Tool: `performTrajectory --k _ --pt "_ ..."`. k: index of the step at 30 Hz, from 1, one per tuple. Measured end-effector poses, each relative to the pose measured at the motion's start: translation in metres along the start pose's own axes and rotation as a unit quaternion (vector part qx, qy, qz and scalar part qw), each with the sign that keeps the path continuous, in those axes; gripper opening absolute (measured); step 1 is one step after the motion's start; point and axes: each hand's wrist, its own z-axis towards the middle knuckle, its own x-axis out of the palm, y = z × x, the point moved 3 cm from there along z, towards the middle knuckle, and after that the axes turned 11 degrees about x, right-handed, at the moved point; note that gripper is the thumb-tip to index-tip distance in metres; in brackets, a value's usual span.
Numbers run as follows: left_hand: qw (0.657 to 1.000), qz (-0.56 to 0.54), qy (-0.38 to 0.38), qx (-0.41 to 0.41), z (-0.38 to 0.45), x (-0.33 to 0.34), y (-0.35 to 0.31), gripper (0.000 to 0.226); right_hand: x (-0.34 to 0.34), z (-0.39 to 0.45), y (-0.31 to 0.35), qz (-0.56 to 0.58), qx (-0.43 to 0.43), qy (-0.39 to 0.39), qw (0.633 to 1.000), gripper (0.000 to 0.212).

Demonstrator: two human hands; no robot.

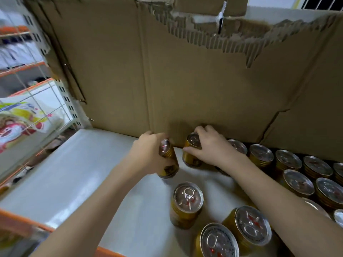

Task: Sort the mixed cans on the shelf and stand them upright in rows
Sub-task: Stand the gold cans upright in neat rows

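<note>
Gold-coloured metal cans with silver pull-tab lids (288,159) stand upright in rows along the right part of the white shelf board (74,173), against the torn brown cardboard backing (130,71). Right hand (209,145), fingers curled over the rim and thumb against the side, holds a slim gold can (192,151) at the rear edge, at the left end of the back row. Left hand (148,153) grips a second slim gold can (168,160), tilted, just beside the first; whether its base touches the board cannot be told. Three wider gold cans (187,203) stand loose toward the front edge, apart from the rows. Judged stage: well advanced; these five remain to be aligned. The left part of the board carries no cans.
</note>
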Motion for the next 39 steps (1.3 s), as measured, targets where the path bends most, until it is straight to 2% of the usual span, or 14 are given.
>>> performTrajectory --k 3,6,11,14,18,22,25,30,33,36,39 --pt "1.0 -0.023 -0.008 0.009 -0.006 -0.008 0.019 0.067 0.008 0.003 0.012 -0.021 0.028 -0.011 0.999 0.068" --pt "0.999 -0.043 -0.009 0.007 -0.01 -0.011 0.032 0.063 0.01 0.004 0.014 -0.028 0.038 -0.012 0.999 0.064" --pt "0.999 -0.031 -0.009 0.023 -0.003 -0.016 0.029 0.059 0.001 -0.008 0.012 0.016 -0.002 0.042 0.999 0.067" --pt "0.999 -0.009 0.007 0.046 0.004 -0.017 0.014 0.065 -0.011 -0.023 0.002 0.023 -0.011 0.045 0.999 0.069" --pt "0.994 0.035 0.038 0.1 0.013 -0.016 -0.019 0.06 -0.031 -0.046 -0.023 0.037 0.017 0.042 0.998 0.075" --pt "0.978 0.096 0.074 0.167 0.019 -0.005 -0.064 0.051 -0.042 -0.066 -0.055 0.022 0.061 0.016 0.998 0.065" --pt "0.967 0.127 0.097 0.197 0.025 0.015 -0.093 0.055 -0.045 -0.077 -0.079 -0.003 0.112 -0.004 0.994 0.062" --pt "0.962 0.134 0.139 0.193 0.034 0.054 -0.125 0.061 -0.04 -0.083 -0.108 -0.007 0.17 -0.027 0.985 0.053" --pt "0.967 0.12 0.129 0.183 0.037 0.072 -0.132 0.055 -0.027 -0.082 -0.118 0.012 0.198 -0.016 0.98 0.051" --pt "0.969 0.112 0.124 0.181 0.038 0.084 -0.133 0.052 -0.019 -0.08 -0.122 0.004 0.19 -0.009 0.982 0.054" --pt "0.976 0.08 0.113 0.166 0.038 0.086 -0.127 0.049 -0.021 -0.081 -0.126 0.008 0.161 0.006 0.987 0.066"
